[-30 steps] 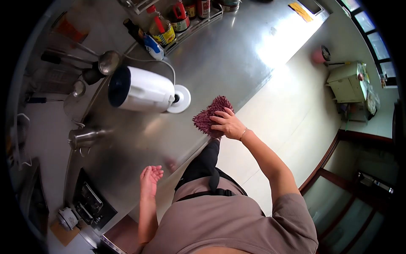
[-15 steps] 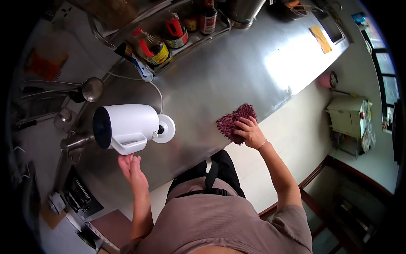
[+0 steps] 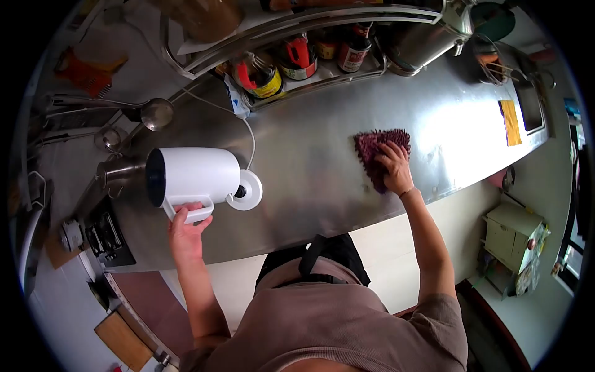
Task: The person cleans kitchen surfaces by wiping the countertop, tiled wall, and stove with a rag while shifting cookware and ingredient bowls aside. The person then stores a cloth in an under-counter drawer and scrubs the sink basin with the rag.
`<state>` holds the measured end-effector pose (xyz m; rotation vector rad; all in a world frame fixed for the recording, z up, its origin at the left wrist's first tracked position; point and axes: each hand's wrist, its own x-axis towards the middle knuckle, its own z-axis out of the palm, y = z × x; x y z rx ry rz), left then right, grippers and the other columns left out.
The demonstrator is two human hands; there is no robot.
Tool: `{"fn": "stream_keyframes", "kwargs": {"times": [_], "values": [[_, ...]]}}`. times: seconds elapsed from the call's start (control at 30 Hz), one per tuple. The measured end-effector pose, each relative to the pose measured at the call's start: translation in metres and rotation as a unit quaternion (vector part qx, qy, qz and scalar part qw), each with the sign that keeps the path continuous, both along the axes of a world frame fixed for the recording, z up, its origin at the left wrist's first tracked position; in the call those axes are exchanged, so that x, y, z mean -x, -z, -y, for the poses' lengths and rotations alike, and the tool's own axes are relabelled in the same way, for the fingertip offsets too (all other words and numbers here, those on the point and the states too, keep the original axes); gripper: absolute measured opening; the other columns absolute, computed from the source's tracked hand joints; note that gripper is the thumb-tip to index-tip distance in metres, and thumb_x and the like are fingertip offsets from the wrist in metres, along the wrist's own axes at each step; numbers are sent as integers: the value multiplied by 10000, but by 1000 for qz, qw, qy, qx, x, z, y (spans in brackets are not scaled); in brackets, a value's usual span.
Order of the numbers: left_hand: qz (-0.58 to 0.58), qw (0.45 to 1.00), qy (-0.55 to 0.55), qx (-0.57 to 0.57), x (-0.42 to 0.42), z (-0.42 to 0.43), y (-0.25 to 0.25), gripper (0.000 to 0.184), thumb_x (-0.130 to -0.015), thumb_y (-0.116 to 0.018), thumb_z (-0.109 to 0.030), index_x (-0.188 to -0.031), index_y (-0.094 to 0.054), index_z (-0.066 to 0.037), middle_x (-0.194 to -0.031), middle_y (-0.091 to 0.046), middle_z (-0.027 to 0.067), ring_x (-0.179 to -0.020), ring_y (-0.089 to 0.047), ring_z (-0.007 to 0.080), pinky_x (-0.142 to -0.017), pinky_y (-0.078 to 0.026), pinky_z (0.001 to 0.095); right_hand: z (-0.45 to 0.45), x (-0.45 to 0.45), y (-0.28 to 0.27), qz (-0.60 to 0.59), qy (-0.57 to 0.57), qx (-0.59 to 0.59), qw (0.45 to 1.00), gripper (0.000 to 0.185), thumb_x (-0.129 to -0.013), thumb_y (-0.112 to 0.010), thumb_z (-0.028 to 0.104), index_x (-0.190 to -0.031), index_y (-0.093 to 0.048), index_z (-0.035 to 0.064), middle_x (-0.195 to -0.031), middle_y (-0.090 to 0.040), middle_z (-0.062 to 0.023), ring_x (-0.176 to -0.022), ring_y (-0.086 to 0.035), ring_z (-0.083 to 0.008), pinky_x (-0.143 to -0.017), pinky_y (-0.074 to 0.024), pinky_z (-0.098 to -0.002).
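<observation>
A white electric kettle (image 3: 207,170) with a dark top end is on the steel counter (image 3: 297,204), beside its round white base (image 3: 250,191). My left hand (image 3: 187,234) is at the kettle's handle, its fingers hooked through the loop and closed round it. Farther right, my right hand (image 3: 394,166) grips a maroon shaggy cleaning cloth (image 3: 372,147), pressed flat on the counter. The fingers lie over the cloth, and the palm hides part of it. A white cord (image 3: 253,139) runs back from the kettle base.
A rack (image 3: 334,84) along the back holds several sauce bottles (image 3: 354,54). A large metal pot (image 3: 427,46) stands beside it. Ladles (image 3: 156,115) and a metal jug (image 3: 121,172) are at left, near a stove (image 3: 110,232). A yellow cloth (image 3: 510,123) lies by the sink (image 3: 531,102).
My left hand has gone from below the kettle's handle to closing round it. My right hand has slid the cleaning cloth farther along the counter, away from me. The view has shifted.
</observation>
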<state>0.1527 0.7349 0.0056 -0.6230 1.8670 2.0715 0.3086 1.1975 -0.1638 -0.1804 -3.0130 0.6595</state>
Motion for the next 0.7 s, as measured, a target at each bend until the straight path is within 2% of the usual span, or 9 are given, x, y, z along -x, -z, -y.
{"fn": "stream_keyframes", "kwargs": {"times": [0.07, 0.2, 0.4, 0.5, 0.6, 0.63, 0.7], "values": [[1, 1000, -29, 3, -1, 3, -3, 122, -826, -551, -208, -925, -509, -150, -904, -566, 50, -1010, -521, 257, -784, -413, 539, -6, 32, 6, -5, 18, -17, 1000, 407, -594, -532, -10, -966, -601, 138, -1248, -493, -81, -1236, -363, -304, -1017, -246, -485], [-13, 998, -52, 13, -8, 14, -11, 71, -817, -536, -138, -883, -510, -146, -851, -559, 57, -959, -542, 265, -783, -408, 574, 3, 98, 19, -38, 40, -35, 998, 431, -611, -527, -8, -1005, -599, 152, -1266, -483, -60, -1240, -358, -301, -1012, -254, -488], [-36, 994, -75, 66, -25, 47, -7, 72, -794, -529, -115, -864, -515, -108, -857, -561, 66, -966, -541, 264, -766, -419, 569, 74, 165, 20, -56, -1, -29, 998, 398, -638, -567, 69, -1016, -604, 187, -1257, -485, -63, -1232, -360, -304, -1000, -267, -506], [-27, 993, -82, 79, -33, 63, 0, 95, -779, -530, -96, -871, -523, -80, -860, -569, 78, -963, -548, 256, -761, -431, 545, 123, 177, 18, -44, -26, -24, 998, 381, -642, -578, 99, -1008, -606, 198, -1261, -481, -59, -1237, -354, -298, -1002, -261, -513], [-29, 992, -87, 86, -37, 76, 7, 103, -773, -523, -68, -875, -534, -58, -864, -579, 90, -950, -557, 251, -762, -444, 503, 166, 178, 11, -53, -44, 1, 998, 393, -640, -550, 55, -1009, -612, 176, -1262, -481, -65, -1223, -365, -308, -998, -270, -494], [-34, 992, -78, 95, -37, 80, 8, 96, -772, -523, -57, -866, -539, -53, -870, -582, 92, -945, -560, 248, -764, -451, 472, 178, 173, 13, -75, -62, 3, 995, 331, -677, -554, 113, -998, -615, 165, -1249, -485, -73, -1213, -366, -323, -986, -279, -514], [-37, 991, -72, 103, -36, 87, 10, 90, -770, -522, -47, -857, -544, -47, -875, -586, 95, -939, -563, 245, -766, -457, 440, 197, 154, 12, -67, -113, 24, 991, 325, -680, -543, 98, -993, -617, 147, -1252, -477, -83, -1209, -370, -324, -985, -281, -520]]}}
